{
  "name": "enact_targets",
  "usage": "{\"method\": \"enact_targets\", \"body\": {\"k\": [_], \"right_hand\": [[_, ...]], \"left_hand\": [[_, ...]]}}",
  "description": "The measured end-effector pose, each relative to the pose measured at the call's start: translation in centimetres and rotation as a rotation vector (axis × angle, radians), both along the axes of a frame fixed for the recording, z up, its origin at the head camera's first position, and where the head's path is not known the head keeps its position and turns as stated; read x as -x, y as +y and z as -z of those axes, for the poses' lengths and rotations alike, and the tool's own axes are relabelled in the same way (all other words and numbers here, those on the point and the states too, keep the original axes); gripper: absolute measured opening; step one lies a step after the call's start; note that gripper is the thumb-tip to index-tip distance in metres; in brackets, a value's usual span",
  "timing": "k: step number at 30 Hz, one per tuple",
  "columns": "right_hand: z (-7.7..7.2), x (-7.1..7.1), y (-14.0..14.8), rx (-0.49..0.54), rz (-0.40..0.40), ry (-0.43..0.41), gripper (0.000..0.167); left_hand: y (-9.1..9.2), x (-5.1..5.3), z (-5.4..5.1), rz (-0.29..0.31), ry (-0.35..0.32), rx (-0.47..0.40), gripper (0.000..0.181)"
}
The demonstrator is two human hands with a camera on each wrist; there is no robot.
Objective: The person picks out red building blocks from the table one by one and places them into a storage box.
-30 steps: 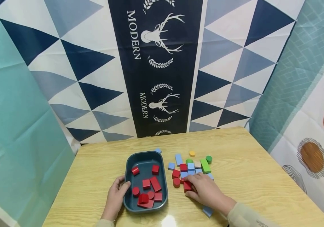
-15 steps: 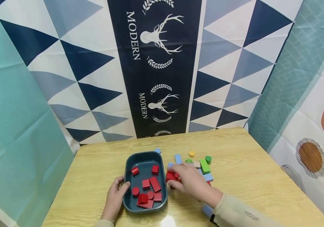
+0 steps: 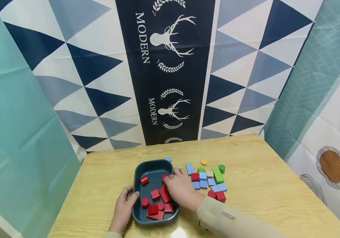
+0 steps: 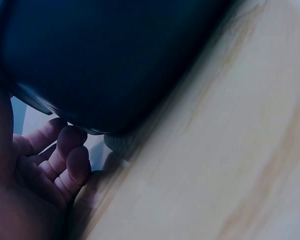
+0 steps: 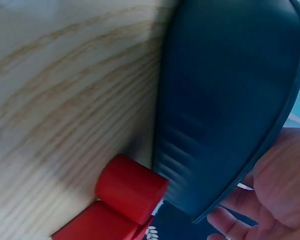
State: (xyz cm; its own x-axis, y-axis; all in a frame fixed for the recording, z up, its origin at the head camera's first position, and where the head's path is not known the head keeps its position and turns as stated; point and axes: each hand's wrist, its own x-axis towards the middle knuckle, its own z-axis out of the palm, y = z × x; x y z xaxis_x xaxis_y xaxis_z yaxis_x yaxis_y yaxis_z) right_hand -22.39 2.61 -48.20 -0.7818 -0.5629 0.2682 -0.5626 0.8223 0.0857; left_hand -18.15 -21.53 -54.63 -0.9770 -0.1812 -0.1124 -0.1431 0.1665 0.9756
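My left hand [image 3: 123, 206] grips the left rim of a dark teal tray [image 3: 136, 205], thumb over the edge; its fingers [image 4: 70, 145] curl under the outer wall. Several red wooden blocks and cylinders lie in the tray, including a red cylinder [image 3: 145, 202]. Over the right rim, my right hand [image 3: 180, 188] reaches into the tray with bent fingers. Red shows at its fingertips, seemingly a block in their grasp, partly hidden. The right wrist view shows this hand [image 5: 285, 180] at the rim, with a red cylinder [image 5: 132, 187] and a red block [image 5: 97, 222] outside the tray.
Right of the tray lie several blue blocks [image 3: 203, 183], a red cube [image 3: 194, 177], a green block [image 3: 218, 175], a green cylinder [image 3: 222, 169] and a yellow disc [image 3: 204, 162]. A red block [image 3: 220, 196] lies nearer my right arm. Patterned cloth [image 3: 170, 82] hangs behind the wooden table [image 3: 107, 172].
My right hand has moved left from the block pile to the tray's right rim, taking red pieces from the pile's left side. The left hand keeps its grip on the tray.
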Motion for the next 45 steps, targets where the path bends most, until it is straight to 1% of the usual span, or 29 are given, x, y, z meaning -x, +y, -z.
{"method": "enact_targets", "body": {"k": [2,4,6,8,10,13,15,17,19,22,24,26,32,36,38,40,42,45], "right_hand": [[0.0,0.1,0.2,0.029,-0.01,-0.003,0.009],[-0.1,0.2,0.7,0.078,-0.039,-0.027,0.012],[-0.4,0.3,1.4,0.153,-0.071,-0.058,0.012],[-0.9,0.6,2.5,0.231,-0.084,-0.09,0.014],[-1.4,1.2,3.7,0.307,-0.067,-0.11,0.015],[-2.1,2.3,5.6,0.351,0.012,-0.12,0.014],[-2.3,3.1,6.7,0.34,0.072,-0.129,0.012],[-2.2,3.7,7.7,0.3,0.126,-0.15,0.012],[-1.8,4.1,8.5,0.263,0.144,-0.175,0.012],[-0.9,4.4,9.3,0.217,0.12,-0.208,0.012],[-0.4,4.5,9.6,0.197,0.091,-0.21,0.01],[0.0,4.4,9.6,0.184,0.08,-0.209,0.009],[0.3,4.3,9.6,0.13,0.105,-0.216,0.01],[0.4,4.1,9.7,0.103,0.095,-0.217,0.014],[0.2,4.0,9.7,0.106,0.088,-0.198,0.016],[-0.1,3.9,9.5,0.132,0.085,-0.167,0.016],[-0.7,3.7,9.0,0.181,0.079,-0.121,0.017],[-2.0,3.0,7.5,0.271,0.044,-0.057,0.017]], "left_hand": [[0.0,0.1,-0.1,0.002,0.005,0.003,0.051],[0.0,0.1,-0.2,0.003,0.004,0.003,0.05],[0.0,0.1,-0.2,0.003,0.004,0.005,0.05],[0.0,0.1,-0.2,0.004,0.004,0.003,0.05],[0.0,0.1,-0.1,0.005,0.004,0.005,0.051],[-0.2,0.0,-0.1,0.001,0.0,0.01,0.051],[-0.3,0.0,-0.1,-0.001,-0.003,0.017,0.052],[-0.3,0.0,-0.1,-0.003,-0.007,0.021,0.052],[-0.4,-0.1,0.0,-0.005,-0.009,0.019,0.052],[-0.3,-0.1,0.0,-0.007,-0.008,0.013,0.051],[-0.2,-0.1,0.0,-0.007,-0.008,0.013,0.051],[-0.1,-0.1,-0.1,-0.006,-0.006,0.013,0.051],[0.2,0.0,-0.2,-0.002,-0.004,0.016,0.05],[0.3,0.0,-0.3,-0.004,-0.002,0.015,0.05],[0.3,0.0,-0.3,-0.004,0.001,0.013,0.049],[0.3,0.0,-0.3,-0.005,0.0,0.017,0.049],[0.3,0.0,-0.4,-0.005,-0.001,0.021,0.049],[0.2,0.0,-0.4,-0.008,-0.001,0.022,0.05]]}}
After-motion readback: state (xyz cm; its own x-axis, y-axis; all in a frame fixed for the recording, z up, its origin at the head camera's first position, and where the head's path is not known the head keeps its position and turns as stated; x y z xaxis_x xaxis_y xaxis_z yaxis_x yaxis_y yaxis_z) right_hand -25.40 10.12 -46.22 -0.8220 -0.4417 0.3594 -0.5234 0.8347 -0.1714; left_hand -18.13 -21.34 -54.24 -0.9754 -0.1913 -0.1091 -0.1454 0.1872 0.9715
